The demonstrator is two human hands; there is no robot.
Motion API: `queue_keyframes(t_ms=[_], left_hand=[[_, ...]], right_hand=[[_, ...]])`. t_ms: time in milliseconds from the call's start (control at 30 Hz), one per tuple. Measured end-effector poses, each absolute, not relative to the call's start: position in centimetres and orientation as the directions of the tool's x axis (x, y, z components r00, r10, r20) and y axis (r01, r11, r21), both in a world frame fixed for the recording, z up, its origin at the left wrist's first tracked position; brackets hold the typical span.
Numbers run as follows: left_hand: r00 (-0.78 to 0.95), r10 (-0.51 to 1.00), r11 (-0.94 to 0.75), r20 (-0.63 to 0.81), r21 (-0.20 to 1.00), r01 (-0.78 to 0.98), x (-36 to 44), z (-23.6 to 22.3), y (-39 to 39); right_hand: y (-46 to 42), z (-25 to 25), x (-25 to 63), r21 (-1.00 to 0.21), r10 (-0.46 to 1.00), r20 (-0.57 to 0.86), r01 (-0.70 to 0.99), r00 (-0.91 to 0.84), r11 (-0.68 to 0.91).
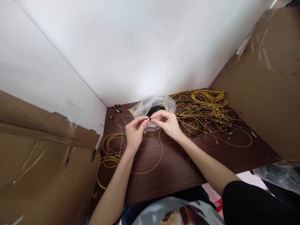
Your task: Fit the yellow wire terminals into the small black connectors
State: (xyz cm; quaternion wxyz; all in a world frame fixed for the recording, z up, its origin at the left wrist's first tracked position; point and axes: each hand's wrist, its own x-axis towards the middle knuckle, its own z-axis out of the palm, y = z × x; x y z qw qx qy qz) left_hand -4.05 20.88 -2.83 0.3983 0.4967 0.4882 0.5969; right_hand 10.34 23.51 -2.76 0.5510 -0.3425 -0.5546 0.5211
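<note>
My left hand (135,131) and my right hand (168,123) meet over the table, fingertips almost touching. Between their pinched fingers is a small yellow-and-black connector (148,119), mostly covered by the fingers. Just behind the hands lies an open clear plastic bag (170,102) holding many small black parts (156,109). A yellow cable (161,150) loops across the table below the hands. Which cable, if any, runs into the held piece is hidden.
A large tangle of yellow cables (199,109) covers the table's back right. Coiled yellow cable (109,147) lies at left, with black connectors (117,111) behind it. Cardboard (47,162) stands at left, more cardboard (262,87) at right, and a white wall (140,47) behind.
</note>
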Motion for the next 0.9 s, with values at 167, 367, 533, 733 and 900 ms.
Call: queue_keyframes(t_ms=[167,367,533,733,900], left_hand=[[-0.196,0.974,-0.155,0.117,0.97,-0.188,-4.2,-2.7,21.0],[-0.171,0.985,-0.102,0.028,0.889,-0.446,-4.0,-2.6,21.3],[-0.125,0.992,-0.068,0.0,0.837,-0.542,-3.8,-2.6,21.3],[-0.096,0.995,-0.047,-0.014,0.8,-0.598,-4.0,-2.6,21.4],[-0.075,0.997,-0.045,-0.001,0.796,-0.604,-4.1,-2.6,21.5]], right_hand=[[23.5,-2.5,10.3,-0.913,0.982,0.123,-0.405,-0.145,0.055],[23.9,-2.5,10.6,-0.763,0.906,-0.154,-0.535,-0.395,-0.364],[24.1,-3.1,10.5,-0.626,0.806,-0.21,-0.557,-0.553,-0.546],[23.4,-2.7,9.9,-0.821,0.91,-0.108,-0.48,-0.4,-0.309],[22.9,-2.7,9.5,-0.924,0.926,-0.009,-0.351,-0.377,-0.152]])
